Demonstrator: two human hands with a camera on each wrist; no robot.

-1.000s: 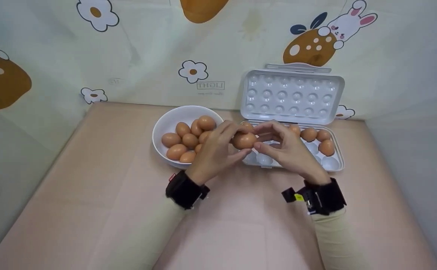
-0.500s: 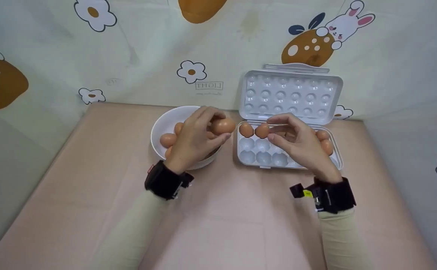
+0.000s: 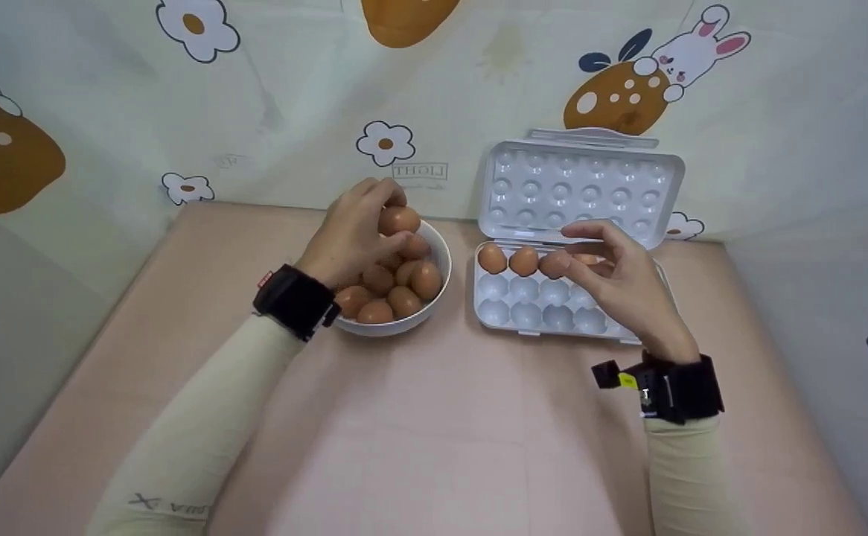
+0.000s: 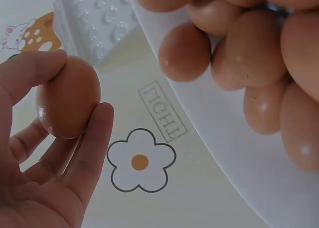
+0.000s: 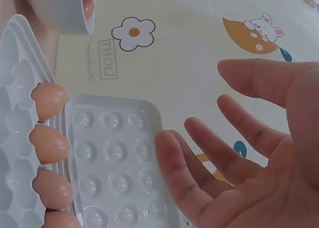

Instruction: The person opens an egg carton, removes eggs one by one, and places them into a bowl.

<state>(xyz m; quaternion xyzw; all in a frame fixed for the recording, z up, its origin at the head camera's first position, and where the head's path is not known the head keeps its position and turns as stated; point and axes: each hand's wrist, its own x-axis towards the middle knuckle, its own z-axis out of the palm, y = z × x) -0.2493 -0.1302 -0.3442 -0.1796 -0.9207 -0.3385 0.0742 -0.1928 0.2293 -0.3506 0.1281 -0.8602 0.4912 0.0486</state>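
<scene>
My left hand point(image 3: 352, 234) pinches a brown egg point(image 3: 400, 221) over the back of a white bowl point(image 3: 400, 327). In the left wrist view, the thumb and fingertips sit on either side of that egg point(image 4: 70, 98). Several more eggs point(image 4: 254, 48) are heaped in the bowl. My right hand point(image 3: 620, 286) hovers above a white egg carton point(image 3: 493, 286), its fingers spread and holding nothing in the right wrist view. Eggs point(image 5: 52, 145) stand in a row along the carton's hinge side. Part of the carton's right end is hidden by the right hand.
The carton's lid point(image 3: 583, 186) stands raised behind its base, close to the patterned cloth backdrop point(image 3: 278, 112). A pinkish-beige covering point(image 3: 434, 432) lies over the table. Bowl and carton sit side by side, with a narrow gap between them.
My left hand has carried the egg leftward, from beside the right hand to above the bowl. The right hand has parted from that egg and shifted right over the carton.
</scene>
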